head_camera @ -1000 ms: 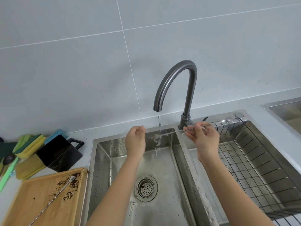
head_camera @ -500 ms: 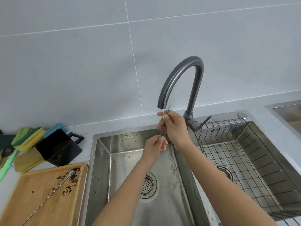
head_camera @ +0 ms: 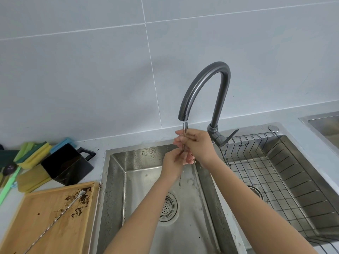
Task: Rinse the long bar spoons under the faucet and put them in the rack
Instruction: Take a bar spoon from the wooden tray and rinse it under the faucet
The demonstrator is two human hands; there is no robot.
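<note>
Gripping upright bar spoon (head_camera: 185, 132) under faucet (head_camera: 205, 85) — right hand (head_camera: 199, 145), left hand (head_camera: 174, 161)

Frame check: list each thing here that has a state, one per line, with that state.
faucet: running, thin stream
held bar spoon: upright under the spout, gripped by both hands
left hand: grips spoon lower down
right hand: grips spoon near top
second bar spoon: lying on dirty wooden board
rack: no spoons visible in it

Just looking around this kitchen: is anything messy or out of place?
Yes. Dark brown crumbs are scattered over the wooden board left of the sink, around a long spoon lying there unwashed. A few specks dot the counter too.
</note>
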